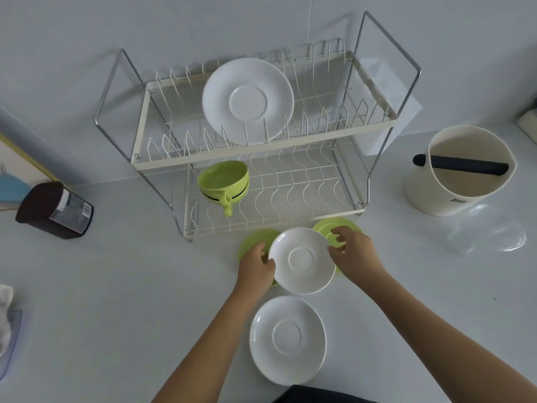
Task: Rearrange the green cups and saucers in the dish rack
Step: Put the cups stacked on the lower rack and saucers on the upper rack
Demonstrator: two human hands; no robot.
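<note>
Fingers (340, 231) of left hand (255, 267), right hand (356, 254) pinch white saucer (302, 260); green cups (223, 180) racked, green saucers (253, 242) not yet, lying on counter (145, 286)

- Left grip (255, 264) pinched the white saucer (302, 260) by its rim, thumb on top.
- Right grip (353, 251), fingers loosely curled, was at the opposite rim; hold unclear.
- Both forearms stretched forward.

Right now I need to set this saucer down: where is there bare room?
Free: lower shelf right of the green cups; upper slots either side of the white saucer; counter between jar and rack. Crowded: rack's front, four saucers.
</note>
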